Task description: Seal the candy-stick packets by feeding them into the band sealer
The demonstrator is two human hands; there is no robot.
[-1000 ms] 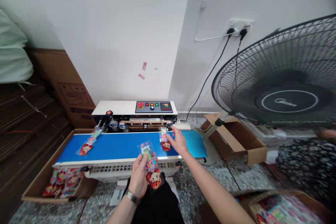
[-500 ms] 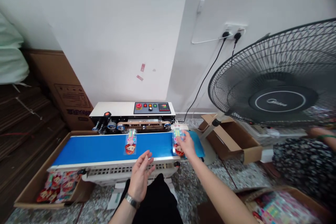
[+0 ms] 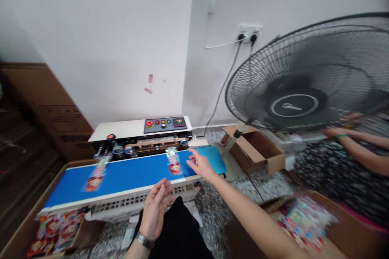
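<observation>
Over the right part of the blue conveyor belt, my right hand is open, fingers apart, holding nothing. Just left of its fingertips a clear plastic packet with a red-haired cartoon figure lies on the belt. Another such packet lies slightly tilted near the belt's left end. My left hand hangs in front of the belt's near edge, fingers spread and empty. Behind the belt runs the band sealing machine with its button panel.
A carton of similar packets stands below the belt's left end. At lower right is another carton with packets. A large fan stands right, an open box beneath it. A co-worker's arm shows far right.
My right hand has let go of the packet at the belt's right and drawn back from it. Both packets have travelled left along the belt. The view has turned slightly right.
</observation>
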